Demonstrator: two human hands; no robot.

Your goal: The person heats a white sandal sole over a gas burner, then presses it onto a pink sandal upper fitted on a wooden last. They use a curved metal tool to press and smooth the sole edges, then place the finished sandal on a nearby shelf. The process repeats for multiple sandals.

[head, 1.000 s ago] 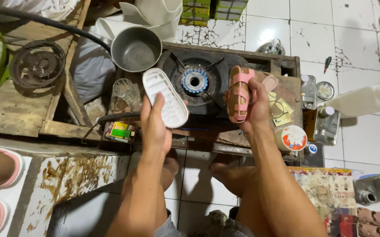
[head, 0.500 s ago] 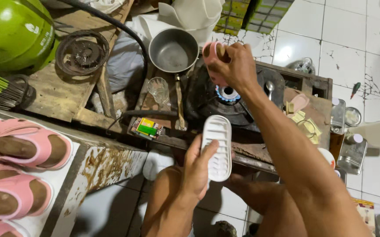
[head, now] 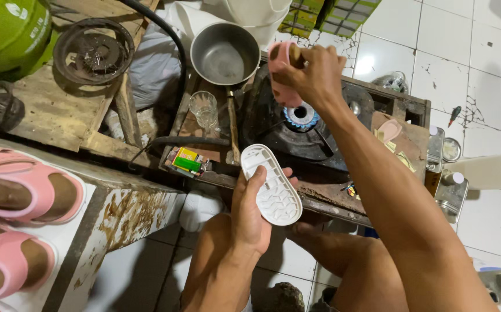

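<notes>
My left hand (head: 251, 215) holds a white shoe sole (head: 270, 184), tread side up, in front of the stove's near edge. My right hand (head: 314, 74) is stretched out over the stove and grips a pink sandal upper (head: 280, 72), held just above the lit blue burner (head: 300, 114) of the dark gas stove (head: 331, 144). A metal saucepan (head: 224, 53) sits to the left of that hand, its wooden handle pointing toward me.
A glass (head: 204, 107) and a small green-yellow box (head: 188, 162) lie left of the stove. A green gas cylinder (head: 4, 32) and a spare burner ring (head: 92, 51) sit on wood at the far left. Pink sandals (head: 22, 188) rest on a rusty white shelf. My bare knees are below.
The view has tilted and shifted right. My left hand has kept the white sole low by the stove edge, and my right hand holds the pink upper at the flame.
</notes>
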